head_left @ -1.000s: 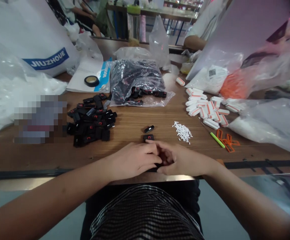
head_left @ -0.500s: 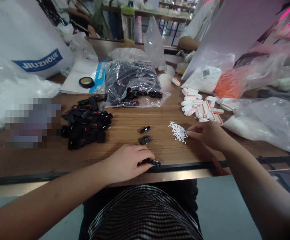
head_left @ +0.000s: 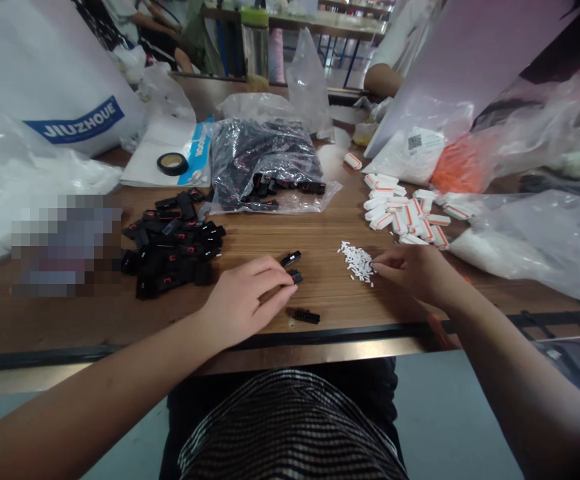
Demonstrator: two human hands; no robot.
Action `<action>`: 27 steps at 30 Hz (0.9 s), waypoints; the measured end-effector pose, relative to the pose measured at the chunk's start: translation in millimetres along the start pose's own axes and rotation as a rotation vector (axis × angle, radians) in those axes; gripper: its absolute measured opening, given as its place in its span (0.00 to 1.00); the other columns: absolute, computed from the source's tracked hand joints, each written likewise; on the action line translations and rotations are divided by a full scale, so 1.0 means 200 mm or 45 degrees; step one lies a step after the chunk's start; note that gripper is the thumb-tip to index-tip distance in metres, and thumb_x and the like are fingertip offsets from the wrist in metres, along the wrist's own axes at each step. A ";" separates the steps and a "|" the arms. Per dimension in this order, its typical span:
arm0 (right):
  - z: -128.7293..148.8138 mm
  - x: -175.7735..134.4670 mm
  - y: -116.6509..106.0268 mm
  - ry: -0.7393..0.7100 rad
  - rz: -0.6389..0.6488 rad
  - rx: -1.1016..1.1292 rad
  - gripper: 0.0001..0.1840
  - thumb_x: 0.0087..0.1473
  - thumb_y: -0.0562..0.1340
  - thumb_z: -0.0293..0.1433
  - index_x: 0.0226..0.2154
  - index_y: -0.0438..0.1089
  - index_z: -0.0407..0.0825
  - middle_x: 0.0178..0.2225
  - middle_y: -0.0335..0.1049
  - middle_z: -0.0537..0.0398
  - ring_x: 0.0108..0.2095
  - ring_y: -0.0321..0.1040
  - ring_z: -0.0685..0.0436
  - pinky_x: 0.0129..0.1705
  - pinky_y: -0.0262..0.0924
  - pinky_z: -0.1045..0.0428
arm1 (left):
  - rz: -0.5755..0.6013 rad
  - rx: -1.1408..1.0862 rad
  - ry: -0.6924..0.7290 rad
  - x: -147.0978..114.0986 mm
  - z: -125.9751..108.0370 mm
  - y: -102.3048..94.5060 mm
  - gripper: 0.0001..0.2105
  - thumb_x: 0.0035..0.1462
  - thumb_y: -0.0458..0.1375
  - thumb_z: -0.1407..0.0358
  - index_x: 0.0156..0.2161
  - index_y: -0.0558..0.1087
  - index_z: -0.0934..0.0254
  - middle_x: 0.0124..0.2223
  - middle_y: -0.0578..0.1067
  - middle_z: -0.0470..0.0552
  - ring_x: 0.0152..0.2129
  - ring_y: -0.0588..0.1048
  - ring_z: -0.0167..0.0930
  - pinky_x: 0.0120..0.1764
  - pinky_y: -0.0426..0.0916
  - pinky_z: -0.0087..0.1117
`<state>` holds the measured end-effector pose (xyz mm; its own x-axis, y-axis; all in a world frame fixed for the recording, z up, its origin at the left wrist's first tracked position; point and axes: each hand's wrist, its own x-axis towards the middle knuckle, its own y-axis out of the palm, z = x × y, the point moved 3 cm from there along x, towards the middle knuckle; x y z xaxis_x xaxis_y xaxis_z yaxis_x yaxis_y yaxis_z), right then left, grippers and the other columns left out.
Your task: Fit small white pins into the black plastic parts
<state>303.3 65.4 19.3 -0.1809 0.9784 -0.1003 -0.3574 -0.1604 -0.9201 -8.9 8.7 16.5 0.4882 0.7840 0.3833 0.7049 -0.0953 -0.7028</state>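
Note:
My left hand (head_left: 253,297) closes its thumb and fingers on a black connector housing (head_left: 297,276) lying on the table. Just behind that one lies a second black connector (head_left: 291,258) with a white spot on it. A third black connector (head_left: 306,316) rests near the table's front edge, apart from the hand. At the right edge of a small heap of white plugs (head_left: 357,260), my right hand (head_left: 410,270) has its thumb and fingertips pressed together. Whatever is between those fingertips is too small to make out.
Left of my left hand is a pile of black connectors (head_left: 175,247). A clear bag of black connectors (head_left: 267,160) lies at the back. White parts with orange stripes (head_left: 403,210) are heaped behind my right hand. A tape roll (head_left: 173,164) sits on papers.
My left hand has let go of the connector by the front edge and moved up and away to another one. My right hand stays at the white heap.

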 end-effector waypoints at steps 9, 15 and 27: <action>0.00 0.01 0.00 -0.016 0.031 -0.007 0.13 0.52 0.62 0.41 0.29 0.78 0.51 0.25 0.76 0.56 0.26 0.70 0.47 0.29 0.57 0.51 | 0.119 0.295 -0.030 0.01 0.06 0.05 0.07 0.64 0.58 0.64 0.45 0.75 0.62 0.44 0.78 0.51 0.42 0.76 0.35 0.44 0.73 0.39; -0.01 0.00 0.01 0.016 0.005 -0.007 0.12 0.51 0.63 0.41 0.27 0.78 0.51 0.22 0.75 0.56 0.23 0.68 0.47 0.25 0.55 0.52 | 0.083 0.146 -0.249 0.03 0.07 0.04 0.06 0.62 0.59 0.65 0.42 0.76 0.63 0.39 0.76 0.49 0.27 0.72 0.28 0.33 0.68 0.32; -0.02 0.00 0.01 0.090 0.040 0.071 0.12 0.51 0.62 0.41 0.28 0.78 0.52 0.24 0.76 0.56 0.26 0.70 0.46 0.29 0.59 0.50 | -0.010 0.027 -0.337 0.09 0.10 0.02 0.07 0.64 0.56 0.67 0.36 0.77 0.63 0.34 0.77 0.48 0.31 0.75 0.30 0.37 0.67 0.33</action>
<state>306.9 65.4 14.9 -0.1284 0.9793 -0.1567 -0.4036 -0.1959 -0.8937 -8.3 34.9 8.8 0.3288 0.9182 0.2208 0.6961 -0.0777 -0.7137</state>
